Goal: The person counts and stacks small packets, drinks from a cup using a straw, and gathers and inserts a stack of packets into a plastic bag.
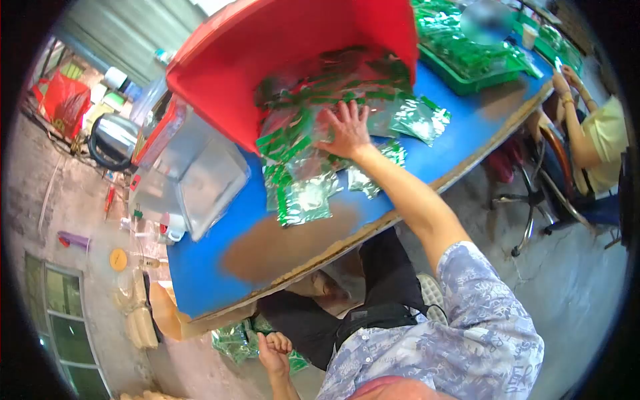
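Observation:
My right hand [349, 133] lies flat, fingers spread, on a heap of clear plastic packets with green edges [293, 143]. The heap spills from the mouth of a large red plastic bin [220, 73] tipped on its side on the blue table [200, 280]. A shiny packet [305, 200] sits at the heap's near end, and another packet [421, 120] at its right. Below the table's near edge, my left hand [275, 350] is closed with curled fingers. Whether it holds anything is hidden. More green packets [233, 341] show low down behind it.
A green tray [467, 83] piled with green packets stands at the back right. Clear plastic tubs [213, 177] stand at the table's left end, with a metal kettle [112, 140] beyond. At right, a co-worker in a yellow top [607, 133] sits on a wheeled chair [527, 200].

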The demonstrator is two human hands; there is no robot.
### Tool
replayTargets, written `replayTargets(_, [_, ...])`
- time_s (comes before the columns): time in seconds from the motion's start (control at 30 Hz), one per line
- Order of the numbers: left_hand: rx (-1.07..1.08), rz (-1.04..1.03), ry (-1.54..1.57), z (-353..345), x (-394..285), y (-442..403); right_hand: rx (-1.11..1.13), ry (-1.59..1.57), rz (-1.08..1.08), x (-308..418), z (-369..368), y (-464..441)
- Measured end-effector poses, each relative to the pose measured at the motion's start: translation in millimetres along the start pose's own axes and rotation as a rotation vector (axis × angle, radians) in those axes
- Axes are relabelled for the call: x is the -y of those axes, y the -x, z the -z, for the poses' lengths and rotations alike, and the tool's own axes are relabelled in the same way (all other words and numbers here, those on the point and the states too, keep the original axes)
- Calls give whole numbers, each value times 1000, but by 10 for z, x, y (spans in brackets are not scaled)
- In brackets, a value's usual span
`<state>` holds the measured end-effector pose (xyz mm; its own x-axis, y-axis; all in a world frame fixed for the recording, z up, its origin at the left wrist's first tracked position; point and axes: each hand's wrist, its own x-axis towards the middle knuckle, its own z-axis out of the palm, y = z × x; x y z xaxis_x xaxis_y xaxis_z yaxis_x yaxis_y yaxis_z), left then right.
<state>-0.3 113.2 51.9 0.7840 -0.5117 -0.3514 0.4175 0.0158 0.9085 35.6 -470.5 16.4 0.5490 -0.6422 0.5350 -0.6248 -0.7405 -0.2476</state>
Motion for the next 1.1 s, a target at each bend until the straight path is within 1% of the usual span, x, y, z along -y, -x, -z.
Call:
replayTargets(0.1, [43,-27,-18,-231,-8,-52,92,-3,-39,104,165,182])
replayTargets(0.17, [80,-32,-67,-236,60,-160,96,-90,-37,125,188,322])
replayTargets(0.23, [91,-58,40,-361,137,-287,87,-110,-59,174,142,436])
replayTargets(0.3, [-79,54,-48,-430,260,-463,75,-89,-68,202,135,502])
replayTargets(0.43, [206,-43,-42,-461,552,-801,25,-133,-23,190,196,587])
replayTargets(0.47, [247,-35,-29,-486,618,-841,22,-132,-13,186,183,574])
replayTargets(0.5, [353,-135,-113,-506,646,-897,22,-132,-3,189,181,565])
replayTargets(0.57, [392,-66,-78,-463,829,-1021,25,-111,3,164,154,531])
replayTargets(0.67, [452,-37,-239,-455,771,-926,30,-54,19,186,89,531])
replayTargets(0.77, [390,-237,-456,-228,786,-869,22,-18,-10,282,46,500])
replayTargets(0.83, [278,-280,-452,-4,859,-905,7,1,-35,335,7,486])
replayTargets(0.9, [54,-420,-662,226,866,-888,7,12,-61,384,-40,447])
replayTargets(1.0, [93,-469,-504,417,900,-818,113,55,-94,400,-67,408])
replayTargets(1.03, [97,-449,-576,356,791,-750,152,73,-106,383,-66,391])
replayTargets(1.1, [121,-557,-664,329,802,-782,284,121,-124,378,11,331])
